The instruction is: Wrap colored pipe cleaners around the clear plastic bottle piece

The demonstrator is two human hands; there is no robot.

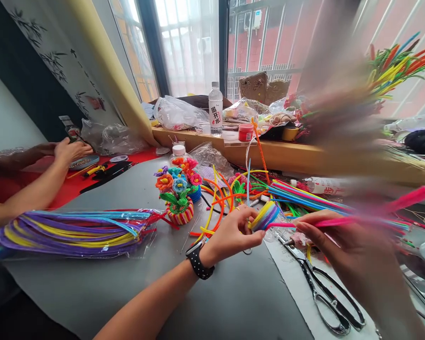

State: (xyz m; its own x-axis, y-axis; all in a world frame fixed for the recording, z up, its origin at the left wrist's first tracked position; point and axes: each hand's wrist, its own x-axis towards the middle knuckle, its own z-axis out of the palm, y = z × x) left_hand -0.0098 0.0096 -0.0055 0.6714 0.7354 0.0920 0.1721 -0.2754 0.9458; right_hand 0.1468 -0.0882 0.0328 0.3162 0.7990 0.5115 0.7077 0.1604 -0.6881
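Right up close, the right hand [361, 250], partly blurred, has the pink stem [331, 222] pinched between thumb and fingers. Over to the left hand [230, 231], curled round the striped roll [264, 218] above the middle of the worktop [205, 307], with the stem stretched between them. Trouble spots, left to right: should that left hold slacken, the bands could spring loose; a hard tug from the right could drag the roll askew; a low sweep of the right forearm could knock the scissors [315, 278] just beside it. Now the surroundings: far left, a co-worker's hand [72, 150], then a bag of fuzzy stems [74, 233], a flower pot [180, 215] and tangled orange and yellow stems [230, 198] crowding in behind the left hand, ready to snag. A water bottle [216, 111] stands further back, and at upper right a grey blur [340, 108] hides much of the view; what it is, I can't tell.
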